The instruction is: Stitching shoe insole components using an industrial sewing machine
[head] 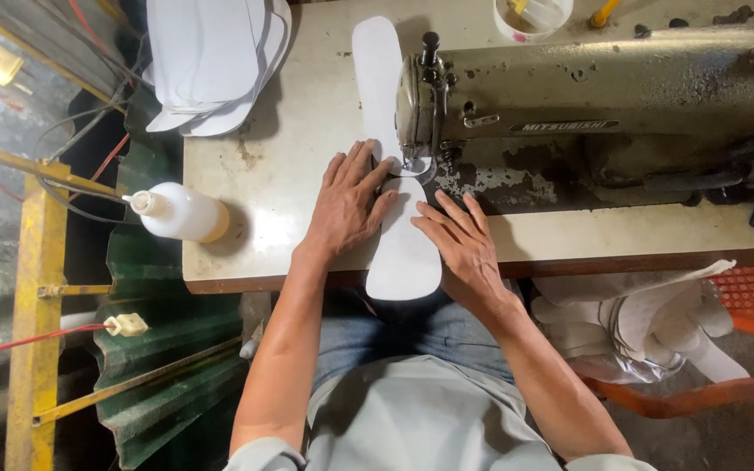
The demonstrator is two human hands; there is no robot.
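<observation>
- Nearest us we see our own lap, in blue trousers and a pale shirt, with both forearms reaching away over the near edge of the surface [263, 187].
- Our left hand [346, 205] lies flat, palm down, fingers spread, on the left edge of the long white sole-shaped piece [401, 253]; its grip is open and pressing, closed around nothing.
- Our right hand [462, 244] lies flat too, fingers stretched towards the needle, resting on the right edge of the same piece; its grip is also open.
- The white piece lies between our hands, its rounded near end hanging just over the surface's edge, its far end running under the head of the sewing machine [586, 105] and out beyond it.
- At the left, near the surface's edge, a white squeeze bottle [176, 212] lies on its side.
- To the right, below the surface, an orange basket [743, 340] holds more white pieces.
- Further off, at the far left corner, a stack of white cut pieces [215, 61] overhangs the surface.
- Farthest, a small white cup [530, 22] stands behind the machine.
</observation>
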